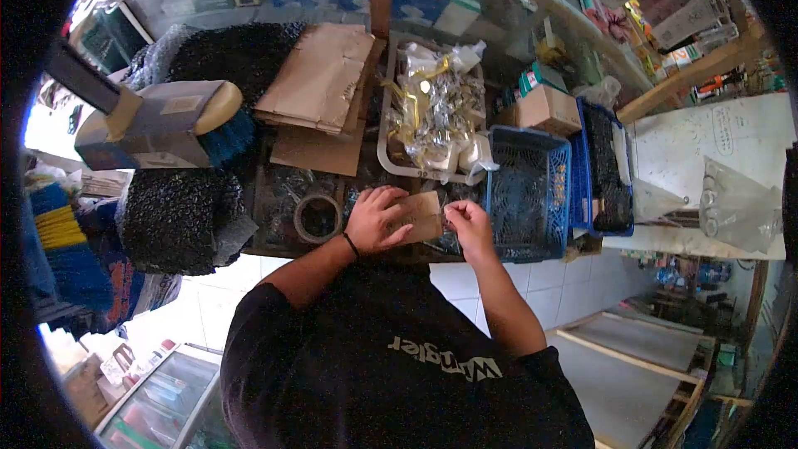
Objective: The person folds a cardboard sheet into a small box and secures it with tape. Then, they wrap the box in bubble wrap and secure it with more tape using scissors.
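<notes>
A small brown cardboard piece (426,214) lies at the front edge of the cluttered counter. My left hand (378,220) rests on its left part, fingers spread, with a dark band round the wrist. At its right edge my right hand (469,229) is closed in a pinch; what sits between the fingertips is too small to make out. A roll of tape (299,218) lies just left of my left hand. Behind my hands stands a white tray (384,152) filled with clear plastic packets (436,104).
Blue basket (569,199) stands to the right, beside a narrower blue basket (588,141) and a cardboard box (547,110). Folded brown cardboard (320,75) lies behind left. A broom head (166,129) and black bubble wrap (179,220) are at far left.
</notes>
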`<control>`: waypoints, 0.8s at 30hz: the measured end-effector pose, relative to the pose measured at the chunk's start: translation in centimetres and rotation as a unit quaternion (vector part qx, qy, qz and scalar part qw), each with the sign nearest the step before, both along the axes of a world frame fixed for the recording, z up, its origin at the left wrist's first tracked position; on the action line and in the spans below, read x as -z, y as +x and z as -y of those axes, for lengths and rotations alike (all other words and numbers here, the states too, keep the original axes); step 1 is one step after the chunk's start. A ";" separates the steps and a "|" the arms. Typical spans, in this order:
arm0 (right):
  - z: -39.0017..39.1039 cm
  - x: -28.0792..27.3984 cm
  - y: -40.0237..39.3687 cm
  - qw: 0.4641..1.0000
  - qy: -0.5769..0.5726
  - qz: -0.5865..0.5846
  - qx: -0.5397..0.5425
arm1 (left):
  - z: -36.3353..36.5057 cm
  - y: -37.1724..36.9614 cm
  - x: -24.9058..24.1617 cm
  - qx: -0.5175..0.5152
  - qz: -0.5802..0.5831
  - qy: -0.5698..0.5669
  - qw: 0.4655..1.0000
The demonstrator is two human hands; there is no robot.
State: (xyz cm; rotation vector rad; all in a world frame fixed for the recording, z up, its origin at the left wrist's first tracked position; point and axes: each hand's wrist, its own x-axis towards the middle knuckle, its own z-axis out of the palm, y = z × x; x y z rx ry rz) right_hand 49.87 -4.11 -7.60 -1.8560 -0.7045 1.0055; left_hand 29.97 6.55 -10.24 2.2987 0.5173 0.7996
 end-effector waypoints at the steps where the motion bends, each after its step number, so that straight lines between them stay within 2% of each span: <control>1: 0.1 -0.3 0.0 1.000 -0.014 0.016 -0.013 | -0.1 0.1 0.2 0.006 0.006 0.000 1.000; 2: 0.1 -0.8 0.1 0.999 -0.027 0.032 -0.027 | -0.3 0.2 0.5 -0.005 0.026 0.038 0.999; 4: 0.2 -0.5 0.8 0.996 -0.026 0.062 -0.057 | -0.4 0.1 0.1 0.000 0.022 0.025 0.999; 10: -0.4 -0.4 1.1 0.999 -0.022 -0.047 -0.013 | -0.1 0.0 0.8 -0.030 0.023 0.041 0.998; 19: -0.9 -0.6 1.0 0.995 -0.047 0.043 -0.078 | 0.5 -0.1 0.6 -0.044 0.032 0.024 0.998; 24: -0.5 -0.1 1.2 0.994 -0.021 0.077 -0.080 | 0.5 0.1 0.6 -0.048 0.023 0.022 0.998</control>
